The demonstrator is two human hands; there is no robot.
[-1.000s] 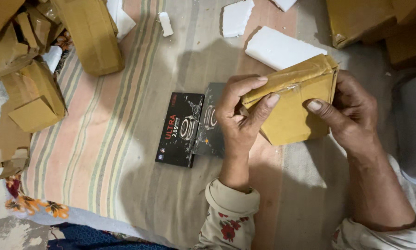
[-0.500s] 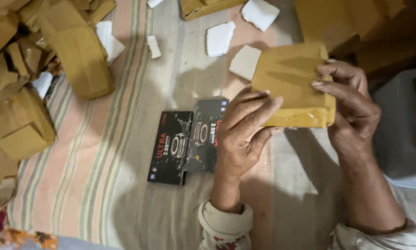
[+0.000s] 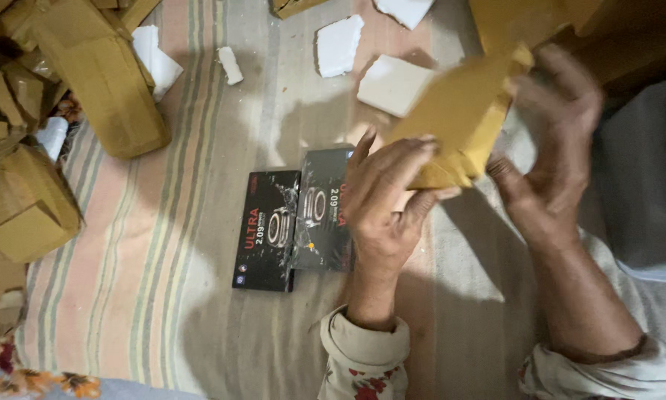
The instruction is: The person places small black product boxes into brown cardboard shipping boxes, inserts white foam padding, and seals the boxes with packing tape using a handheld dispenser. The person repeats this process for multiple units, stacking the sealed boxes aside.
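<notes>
1. Head view: the left hand (image 3: 385,204) and the right hand (image 3: 551,141) both grip a tan cardboard box (image 3: 459,122), held tilted above the striped cloth (image 3: 162,259).
2. Two black boxes (image 3: 296,218) lie side by side just left of the left hand.
3. White foam pieces (image 3: 340,44) lie beyond.

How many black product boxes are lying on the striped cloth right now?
2: one black box lies flat on the striped cloth; a second black box touches its right side, partly under the left hand. Others may be hidden.

Both hands, left hand (image 3: 388,204) and right hand (image 3: 551,148), gripped a tilted brown cardboard box (image 3: 462,118); two black product boxes (image 3: 296,218) lay side by side just left of the left hand.
</notes>
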